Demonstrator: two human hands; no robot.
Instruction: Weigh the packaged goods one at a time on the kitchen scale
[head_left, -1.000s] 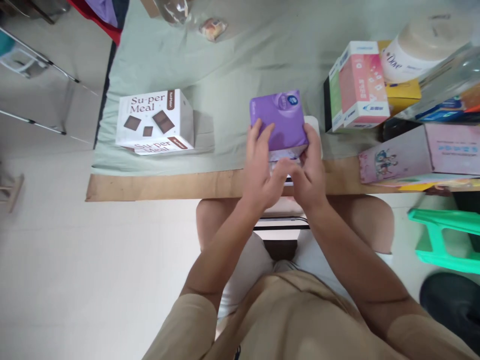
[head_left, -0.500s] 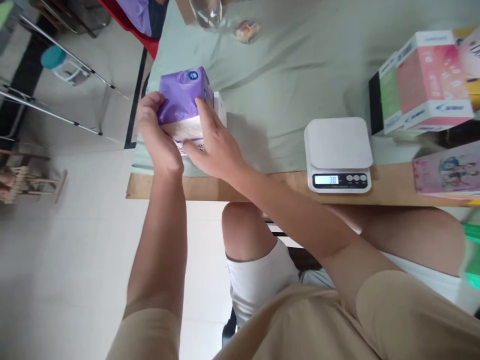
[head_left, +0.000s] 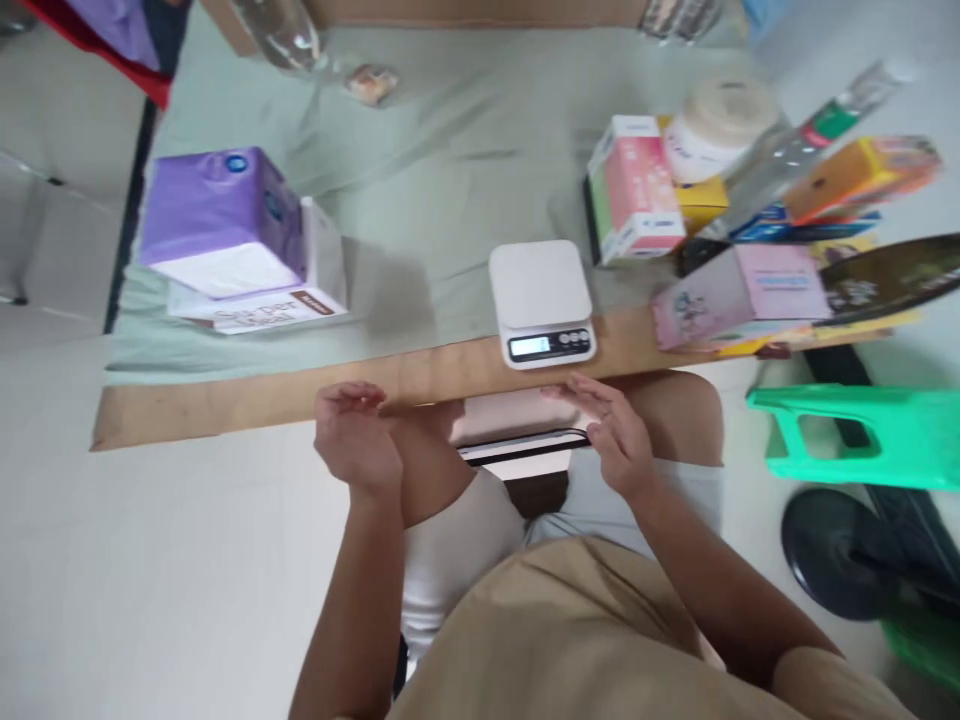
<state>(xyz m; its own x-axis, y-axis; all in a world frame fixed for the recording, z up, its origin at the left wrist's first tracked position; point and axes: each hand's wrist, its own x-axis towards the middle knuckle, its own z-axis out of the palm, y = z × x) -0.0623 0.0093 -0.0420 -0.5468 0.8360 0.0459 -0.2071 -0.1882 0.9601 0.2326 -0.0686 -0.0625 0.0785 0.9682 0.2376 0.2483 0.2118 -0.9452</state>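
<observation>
Pale green cloth covers the table (head_left: 465, 140), leaving a bare wooden strip along the near edge. Both hands hover empty just off that edge: the left hand (head_left: 354, 440) loosely curled, the right hand (head_left: 609, 430) open with fingers spread. A white scale (head_left: 541, 300) sits at the near edge, just beyond the right hand. A purple pack (head_left: 217, 215) rests on a white box (head_left: 300, 290) near the left edge. Stacked boxes (head_left: 712, 210) crowd the right end; open cloth lies between.

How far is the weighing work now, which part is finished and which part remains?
Done: the purple pack lies stacked on the white box at the left. In hand: nothing; left hand and right hand are empty near the bare scale. Left: the boxes piled on the right.
</observation>
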